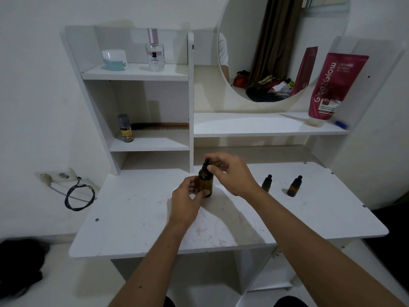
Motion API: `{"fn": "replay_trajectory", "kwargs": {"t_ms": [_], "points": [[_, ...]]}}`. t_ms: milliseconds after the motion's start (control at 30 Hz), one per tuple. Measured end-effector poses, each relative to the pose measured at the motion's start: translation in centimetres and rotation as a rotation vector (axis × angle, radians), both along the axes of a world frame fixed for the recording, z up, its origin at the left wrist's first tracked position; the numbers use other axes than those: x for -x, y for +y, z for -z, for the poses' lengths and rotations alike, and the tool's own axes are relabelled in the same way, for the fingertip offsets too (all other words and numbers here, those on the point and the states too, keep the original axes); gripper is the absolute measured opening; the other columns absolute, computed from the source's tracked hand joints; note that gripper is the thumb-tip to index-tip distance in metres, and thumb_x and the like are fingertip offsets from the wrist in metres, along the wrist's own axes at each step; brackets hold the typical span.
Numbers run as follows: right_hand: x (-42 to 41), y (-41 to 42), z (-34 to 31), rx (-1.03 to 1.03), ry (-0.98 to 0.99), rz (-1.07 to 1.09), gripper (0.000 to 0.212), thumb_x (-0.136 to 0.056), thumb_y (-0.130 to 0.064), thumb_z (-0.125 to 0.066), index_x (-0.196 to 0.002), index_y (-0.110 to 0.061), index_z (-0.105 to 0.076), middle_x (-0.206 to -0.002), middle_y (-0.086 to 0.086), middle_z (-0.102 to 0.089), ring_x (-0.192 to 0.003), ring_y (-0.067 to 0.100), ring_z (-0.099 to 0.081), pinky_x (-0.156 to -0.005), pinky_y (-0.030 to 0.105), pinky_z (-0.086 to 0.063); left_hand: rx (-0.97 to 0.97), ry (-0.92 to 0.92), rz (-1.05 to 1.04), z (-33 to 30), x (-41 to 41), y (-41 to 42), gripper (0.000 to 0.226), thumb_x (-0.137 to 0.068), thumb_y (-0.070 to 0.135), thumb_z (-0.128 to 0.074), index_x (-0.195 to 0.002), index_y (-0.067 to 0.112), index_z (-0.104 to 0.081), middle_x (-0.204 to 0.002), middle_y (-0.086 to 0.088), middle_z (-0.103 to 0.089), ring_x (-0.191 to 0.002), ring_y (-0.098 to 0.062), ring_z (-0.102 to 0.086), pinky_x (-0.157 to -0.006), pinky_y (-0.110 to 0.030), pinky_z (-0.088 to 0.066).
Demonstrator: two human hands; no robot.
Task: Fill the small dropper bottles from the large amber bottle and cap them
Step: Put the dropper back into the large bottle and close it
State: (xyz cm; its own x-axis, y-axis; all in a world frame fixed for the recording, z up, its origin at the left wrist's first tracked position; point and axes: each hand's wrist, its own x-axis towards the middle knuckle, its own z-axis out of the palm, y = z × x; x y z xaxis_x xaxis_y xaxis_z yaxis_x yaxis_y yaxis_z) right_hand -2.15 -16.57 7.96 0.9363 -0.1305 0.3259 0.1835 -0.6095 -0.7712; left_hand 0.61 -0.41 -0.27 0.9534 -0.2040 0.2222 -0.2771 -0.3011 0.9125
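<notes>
Left hand (186, 196) wraps the amber bottle (206, 183) low on its body, fingers curled round it; bottle upright on the white surface (137, 218), mid-table. Right hand (230, 171) over the top, fingers (215, 156) pinching the black dropper cap (206, 164). Right of it, two small dropper bottles (266, 183) (294, 186) stand capped, apart. Behind: shelf (265, 125) with red tube (336, 85), mirror (281, 47).

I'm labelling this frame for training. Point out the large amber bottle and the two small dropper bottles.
large amber bottle (207, 183): head view, glass body.
left small dropper bottle (266, 186): head view, body.
right small dropper bottle (293, 189): head view, amber body.
</notes>
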Motion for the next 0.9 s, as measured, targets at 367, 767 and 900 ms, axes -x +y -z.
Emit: {"fn": "replay_trajectory", "kwargs": {"t_ms": [367,767,900], "points": [[-0.3,1.7,1.4,-0.005,-0.111,0.085,0.023,-0.094,-0.009,-0.075,-0.116,-0.015,-0.077,-0.102,-0.009,-0.076,-0.094,-0.001,-0.07,-0.085,0.009,-0.055,0.003,-0.01,-0.017,0.4,-0.4,0.1,0.042,-0.086,0.015,-0.081,-0.122,0.02,-0.062,-0.107,0.013,-0.068,-0.099,-0.002,-0.064,-0.092,-0.017,-0.054],[0.3,1.7,1.6,-0.021,-0.12,0.149,0.022,-0.094,-0.011,-0.076,-0.115,-0.016,-0.077,-0.099,-0.013,-0.073,-0.092,-0.005,-0.068,-0.082,0.007,-0.055,-0.053,-0.009,-0.014,0.4,-0.1,-0.1,0.046,-0.086,0.016,-0.081,-0.128,0.019,-0.061,-0.113,0.009,-0.068,-0.1,-0.005,-0.063,-0.089,-0.011,-0.049],[0.5,1.4,1.4,-0.075,-0.085,0.122,0.025,-0.093,-0.012,-0.078,-0.117,-0.017,-0.077,-0.102,-0.011,-0.075,-0.095,-0.004,-0.07,-0.084,0.005,-0.053,-0.044,-0.021,-0.004,0.5,0.1,0.0,0.045,-0.087,0.017,-0.08,-0.128,0.02,-0.061,-0.113,0.01,-0.068,-0.102,-0.005,-0.064,-0.088,-0.01,-0.048]]}}
